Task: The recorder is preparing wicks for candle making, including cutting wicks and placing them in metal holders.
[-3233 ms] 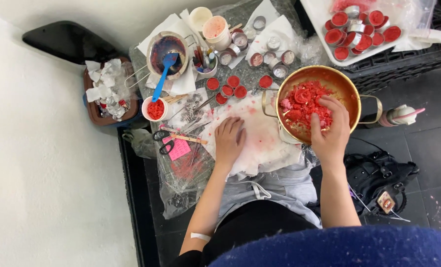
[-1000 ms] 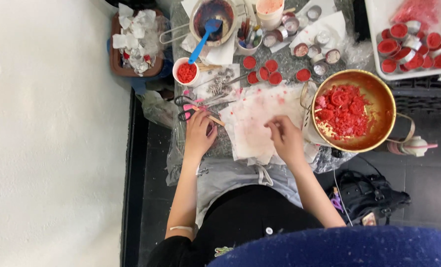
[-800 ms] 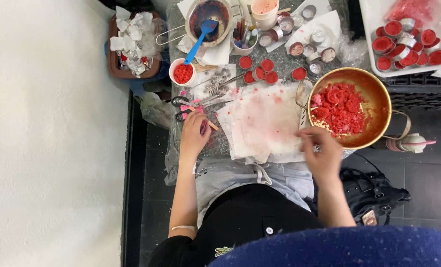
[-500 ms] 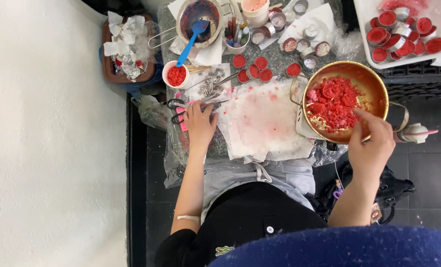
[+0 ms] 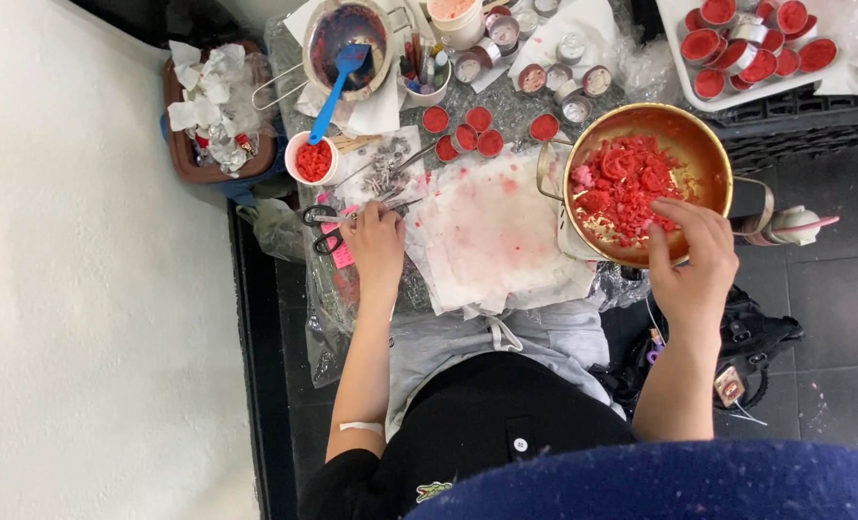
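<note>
brass pot (image 5: pixel 708 154), red wax chunks (image 5: pixel 622 183) inside

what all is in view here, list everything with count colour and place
metal pot: one, brass-coloured, right of the paper, holding red wax chunks
stained paper: a few sheets, white with pink marks, table centre
small cup: one, white, red bits inside, left of the paper
pan: one, metal, top centre, blue spatula resting in it
filled tins: about five, red, above the paper
tray: one, white, top right, with more red tins
scissors: one pair, dark, by the left hand
bin: one, brown, left, with crumpled paper
left hand: resting at the paper's left edge
right hand: at the pot's near rim
</note>
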